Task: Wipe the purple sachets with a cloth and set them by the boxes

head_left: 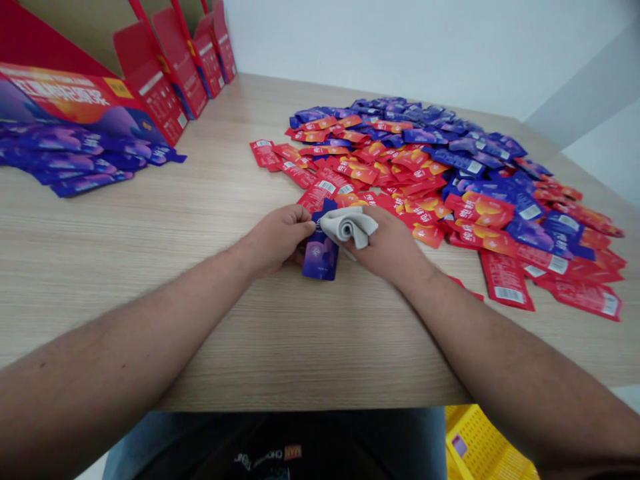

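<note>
1. Head view, surroundings: mixed heap of red and blue sachets [425, 177] spread over the surface [165, 213], beyond the hands and rightward. Left: red boxes [167, 77], stacked blue sachets [75, 160]. Yellow basket [483, 443] below the surface, lower right.
2. Obstruction: folded grey cloth [357, 225] hides part of the purple sachet [320, 261].
3. Purple sachet: flat, pale print, notched top; between the hands.
4. Left hand [277, 239]: fingers pinching its left edge. Right hand [395, 243]: fingers gripping the cloth, tips hidden.
</note>
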A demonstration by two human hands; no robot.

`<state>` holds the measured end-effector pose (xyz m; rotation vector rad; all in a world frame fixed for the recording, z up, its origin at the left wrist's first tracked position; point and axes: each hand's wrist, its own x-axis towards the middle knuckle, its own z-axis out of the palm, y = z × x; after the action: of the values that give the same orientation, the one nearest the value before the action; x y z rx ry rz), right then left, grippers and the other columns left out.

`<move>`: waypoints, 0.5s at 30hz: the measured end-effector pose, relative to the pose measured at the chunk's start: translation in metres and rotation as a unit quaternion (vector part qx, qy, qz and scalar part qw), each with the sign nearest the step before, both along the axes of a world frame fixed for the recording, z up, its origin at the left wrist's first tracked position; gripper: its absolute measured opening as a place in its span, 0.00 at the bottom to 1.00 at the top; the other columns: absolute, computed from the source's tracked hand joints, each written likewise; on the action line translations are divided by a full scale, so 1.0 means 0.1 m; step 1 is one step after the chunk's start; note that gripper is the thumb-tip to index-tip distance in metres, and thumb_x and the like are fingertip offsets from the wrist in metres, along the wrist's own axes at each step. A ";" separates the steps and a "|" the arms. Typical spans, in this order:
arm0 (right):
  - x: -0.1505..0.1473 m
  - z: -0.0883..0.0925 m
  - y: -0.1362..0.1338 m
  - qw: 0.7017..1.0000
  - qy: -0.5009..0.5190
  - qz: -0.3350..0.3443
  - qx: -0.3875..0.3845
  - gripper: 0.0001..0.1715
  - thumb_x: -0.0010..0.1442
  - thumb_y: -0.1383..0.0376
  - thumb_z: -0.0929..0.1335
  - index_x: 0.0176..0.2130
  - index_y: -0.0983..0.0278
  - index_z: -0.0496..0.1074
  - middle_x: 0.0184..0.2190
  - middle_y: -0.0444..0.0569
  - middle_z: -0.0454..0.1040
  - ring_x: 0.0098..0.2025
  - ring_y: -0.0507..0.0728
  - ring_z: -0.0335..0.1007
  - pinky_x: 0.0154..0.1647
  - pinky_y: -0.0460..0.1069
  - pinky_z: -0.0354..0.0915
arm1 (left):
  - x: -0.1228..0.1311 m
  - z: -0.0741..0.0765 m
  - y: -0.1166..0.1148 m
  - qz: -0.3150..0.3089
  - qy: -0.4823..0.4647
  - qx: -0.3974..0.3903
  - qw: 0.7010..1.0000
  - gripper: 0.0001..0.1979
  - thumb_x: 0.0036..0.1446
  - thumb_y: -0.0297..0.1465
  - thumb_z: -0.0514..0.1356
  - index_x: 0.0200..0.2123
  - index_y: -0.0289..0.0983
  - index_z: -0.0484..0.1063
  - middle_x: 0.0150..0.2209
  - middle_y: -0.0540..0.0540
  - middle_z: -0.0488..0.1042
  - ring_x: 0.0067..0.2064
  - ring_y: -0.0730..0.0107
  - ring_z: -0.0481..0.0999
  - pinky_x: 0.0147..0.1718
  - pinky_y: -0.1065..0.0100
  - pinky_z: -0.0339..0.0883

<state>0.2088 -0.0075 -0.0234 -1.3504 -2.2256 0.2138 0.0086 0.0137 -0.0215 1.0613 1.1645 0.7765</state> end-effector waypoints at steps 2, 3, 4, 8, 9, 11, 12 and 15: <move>0.01 -0.01 0.02 1.000 0.001 0.017 -0.009 0.15 0.61 0.58 0.70 0.46 0.62 0.75 0.42 0.53 0.79 0.45 0.63 0.75 0.44 0.55 0.68 | 0.00 0.00 0.00 -0.009 0.009 0.020 1.000 0.07 0.53 0.27 0.62 0.30 0.39 0.64 0.21 0.55 0.66 0.20 0.76 0.64 0.20 0.73 0.57; 0.01 -0.02 0.02 0.999 -0.001 0.031 -0.017 0.14 0.59 0.58 0.71 0.44 0.62 0.75 0.41 0.53 0.79 0.44 0.62 0.75 0.42 0.54 0.68 | -0.01 0.00 -0.01 -0.014 0.013 0.031 0.999 0.07 0.52 0.28 0.63 0.29 0.38 0.65 0.21 0.55 0.66 0.20 0.76 0.64 0.21 0.73 0.55; 0.01 -0.02 0.02 0.999 -0.002 0.038 -0.023 0.14 0.58 0.58 0.72 0.44 0.62 0.75 0.40 0.52 0.79 0.43 0.62 0.75 0.41 0.54 0.68 | -0.01 0.00 -0.01 -0.019 0.016 0.041 0.999 0.07 0.51 0.28 0.63 0.29 0.38 0.65 0.21 0.54 0.66 0.21 0.77 0.64 0.21 0.73 0.54; 0.05 -0.03 0.06 1.000 0.029 -0.003 0.007 0.16 0.61 0.60 0.70 0.48 0.63 0.76 0.43 0.54 0.80 0.46 0.63 0.76 0.46 0.56 0.70 | -0.02 0.02 -0.04 -0.031 0.037 0.069 0.996 0.07 0.50 0.27 0.61 0.27 0.39 0.63 0.19 0.56 0.62 0.20 0.78 0.57 0.21 0.72 0.47; 0.05 -0.03 0.07 0.999 0.037 -0.002 0.012 0.17 0.62 0.60 0.70 0.49 0.63 0.76 0.45 0.54 0.80 0.48 0.63 0.76 0.48 0.56 0.70 | -0.02 0.03 -0.05 -0.036 0.042 0.076 0.996 0.07 0.50 0.27 0.61 0.27 0.39 0.63 0.19 0.56 0.61 0.20 0.78 0.57 0.21 0.72 0.47; 0.06 -0.03 0.09 0.999 0.041 0.019 -0.001 0.18 0.61 0.59 0.70 0.49 0.63 0.77 0.45 0.54 0.80 0.47 0.63 0.76 0.48 0.56 0.70 | -0.02 0.04 -0.06 -0.052 0.040 0.088 0.994 0.07 0.49 0.27 0.61 0.26 0.38 0.63 0.20 0.55 0.63 0.21 0.77 0.59 0.22 0.72 0.49; 0.07 -0.02 0.09 0.999 0.043 0.029 -0.014 0.18 0.60 0.58 0.71 0.49 0.62 0.77 0.45 0.53 0.81 0.46 0.62 0.77 0.47 0.56 0.71 | -0.02 0.05 -0.06 -0.059 0.038 0.092 0.993 0.07 0.49 0.27 0.61 0.26 0.38 0.64 0.21 0.54 0.64 0.22 0.77 0.60 0.22 0.72 0.50; 0.07 -0.01 0.10 0.998 0.055 0.015 -0.031 0.18 0.60 0.58 0.71 0.49 0.61 0.77 0.45 0.52 0.81 0.45 0.62 0.77 0.46 0.56 0.71 | -0.03 0.06 -0.07 -0.062 0.038 0.098 0.993 0.07 0.49 0.27 0.61 0.24 0.38 0.64 0.21 0.54 0.63 0.22 0.76 0.59 0.23 0.71 0.50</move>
<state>0.2159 0.0023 -0.0248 -1.3057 -2.1647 0.3628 0.0060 0.0069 -0.0157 1.3229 1.0907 0.7703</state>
